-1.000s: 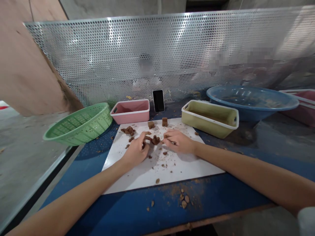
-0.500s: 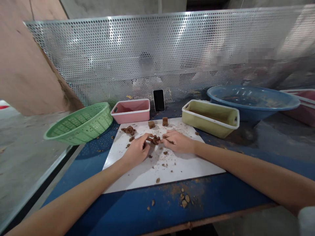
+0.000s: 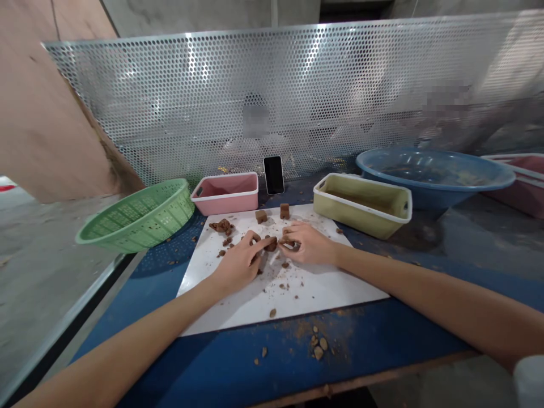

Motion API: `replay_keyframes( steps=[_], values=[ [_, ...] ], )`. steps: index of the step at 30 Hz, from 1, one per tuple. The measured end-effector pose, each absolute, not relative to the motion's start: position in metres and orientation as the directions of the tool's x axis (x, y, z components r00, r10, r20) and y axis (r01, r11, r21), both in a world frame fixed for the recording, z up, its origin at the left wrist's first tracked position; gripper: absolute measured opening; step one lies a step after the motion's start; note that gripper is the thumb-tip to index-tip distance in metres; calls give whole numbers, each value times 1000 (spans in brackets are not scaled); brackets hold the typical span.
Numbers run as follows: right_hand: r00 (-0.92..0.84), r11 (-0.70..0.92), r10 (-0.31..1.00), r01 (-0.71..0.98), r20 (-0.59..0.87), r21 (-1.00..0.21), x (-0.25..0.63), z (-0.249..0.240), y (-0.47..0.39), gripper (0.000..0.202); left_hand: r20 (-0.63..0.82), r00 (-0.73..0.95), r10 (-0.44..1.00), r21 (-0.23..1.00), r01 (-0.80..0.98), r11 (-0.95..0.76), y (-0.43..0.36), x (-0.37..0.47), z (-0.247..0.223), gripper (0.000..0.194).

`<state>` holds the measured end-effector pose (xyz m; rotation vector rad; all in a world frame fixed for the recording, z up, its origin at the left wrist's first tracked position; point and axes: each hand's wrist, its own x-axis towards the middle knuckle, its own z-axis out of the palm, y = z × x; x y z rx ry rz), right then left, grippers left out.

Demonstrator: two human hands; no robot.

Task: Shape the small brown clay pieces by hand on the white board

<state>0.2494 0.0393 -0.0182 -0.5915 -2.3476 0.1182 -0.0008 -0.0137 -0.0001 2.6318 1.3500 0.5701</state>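
Note:
A small lump of dark brown clay (image 3: 271, 246) lies on the white board (image 3: 238, 309), between my two hands. My left hand (image 3: 240, 260) is at its left side, the index finger stretched across the top and the other fingers curled. From the right, my right hand (image 3: 306, 243) has its thumb and fingertips bent into a pinch at the lump's edge. The fingers partly cover the clay, so its full shape is hidden. Two small brown blocks, a left one (image 3: 260, 216) and a right one (image 3: 284, 211), stand behind it. A rough clay heap (image 3: 221, 226) sits at the board's left.
Around the blue table (image 3: 204, 362) stand a green basket (image 3: 140, 218), a pink bin (image 3: 225, 203), a yellow-green bin (image 3: 361, 212) and a blue basin (image 3: 433, 192). A phone (image 3: 273, 175) leans against the perforated metal screen (image 3: 178, 102). Crumbs and pebbles (image 3: 318, 352) lie scattered.
My left index finger has stretched out over the clay lump, covering more of it. My right fingers have shifted and opened slightly at its right edge.

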Motion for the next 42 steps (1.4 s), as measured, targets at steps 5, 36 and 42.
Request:
replay_keyframes(
  steps=[5,36,42],
  values=[
    [-674,886,458,399,580,-236,250,-18,40,22,238,529,815,269,770,-579,-14,-1,1,59],
    [-655,900,430,368,621,-234,250,-23,41,23,237,522,820,314,757,-573,-11,-2,-2,61],
    [-647,902,428,353,631,-249,251,-23,40,25,255,528,810,316,746,-586,-9,-3,-5,61]
  ],
)
